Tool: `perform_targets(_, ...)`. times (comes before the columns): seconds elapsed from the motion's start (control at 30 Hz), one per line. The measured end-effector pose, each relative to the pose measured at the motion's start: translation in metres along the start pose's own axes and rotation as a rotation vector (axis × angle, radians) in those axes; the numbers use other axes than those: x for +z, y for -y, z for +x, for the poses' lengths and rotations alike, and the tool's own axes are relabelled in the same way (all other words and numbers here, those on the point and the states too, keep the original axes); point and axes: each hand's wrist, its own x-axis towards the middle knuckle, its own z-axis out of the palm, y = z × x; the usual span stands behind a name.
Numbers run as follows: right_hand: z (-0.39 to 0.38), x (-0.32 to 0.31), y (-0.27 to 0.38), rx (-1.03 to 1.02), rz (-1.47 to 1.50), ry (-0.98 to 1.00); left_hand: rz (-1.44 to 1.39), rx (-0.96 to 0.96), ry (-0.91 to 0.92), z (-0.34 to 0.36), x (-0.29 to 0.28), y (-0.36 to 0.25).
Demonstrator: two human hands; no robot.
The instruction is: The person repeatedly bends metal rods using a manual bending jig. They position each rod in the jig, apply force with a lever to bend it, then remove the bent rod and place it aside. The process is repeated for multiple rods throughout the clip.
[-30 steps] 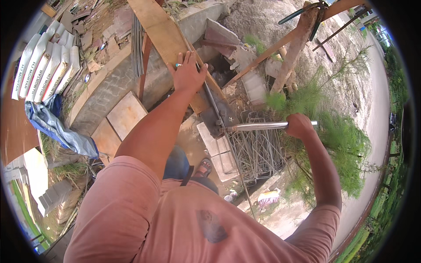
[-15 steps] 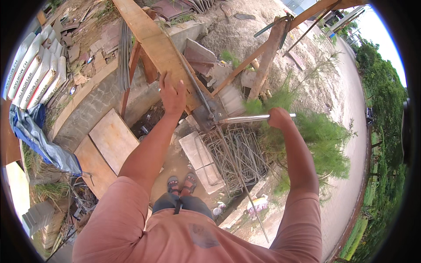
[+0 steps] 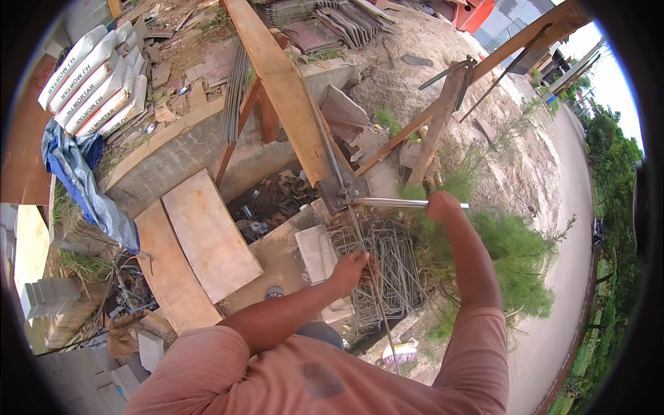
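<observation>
My left hand [image 3: 351, 273] is closed around a long thin steel rod [image 3: 389, 339]. The rod runs from a dark metal plate [image 3: 335, 195] down past my body, and its upper stretch lies along a wooden plank [image 3: 280, 79]. My right hand [image 3: 445, 206] grips a shiny metal pipe [image 3: 391, 202] near its outer end. The other end of the pipe meets the rod at the plate, at the near end of the plank. Beneath the rod lies a heap of bent steel stirrups [image 3: 398, 266], partly hidden by my left hand.
Wooden posts [image 3: 443, 111] brace a beam at the upper right. A feathery green bush [image 3: 498, 256] grows beside my right arm. Two boards [image 3: 211, 238] lie at the left, below a low curved wall [image 3: 162, 155]. White sacks [image 3: 97, 79] are stacked farther off, near a blue-grey tarp [image 3: 90, 187].
My left hand has left the plank, come down toward me and taken hold of the rod. The right hand keeps its grip on the pipe. My view has shifted left.
</observation>
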Motion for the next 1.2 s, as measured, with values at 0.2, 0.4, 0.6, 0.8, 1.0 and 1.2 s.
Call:
perform_targets(0.2, 0.003, -0.021, 0.007, -0.078, -0.046, 0.022, 0.156, 0.128, -0.222, -0.004, 0.011, 0.002)
perform_targets(0.4, 0.004, 0.01, 0.001, -0.084, 0.051, -0.082, 0.472, 0.217, -0.351, -0.028, 0.031, -0.024)
perform_targets(0.6, -0.01, 0.024, 0.004, 0.004, 0.129, -0.361, 0.303, 0.183, -0.244, -0.015, 0.02, -0.013)
perform_targets(0.8, -0.011, 0.017, 0.02, 0.056, 0.05, -0.311, -0.158, -0.171, 0.285, -0.057, 0.032, 0.08)
perform_targets(1.0, -0.012, 0.02, 0.002, 0.098, 0.016, -0.388, -0.144, -0.582, 0.86, -0.145, 0.073, 0.233)
perform_targets(1.2, -0.012, 0.025, 0.002, 0.106, -0.012, -0.46, -0.148, -0.624, 0.927, -0.176, 0.047, 0.257)
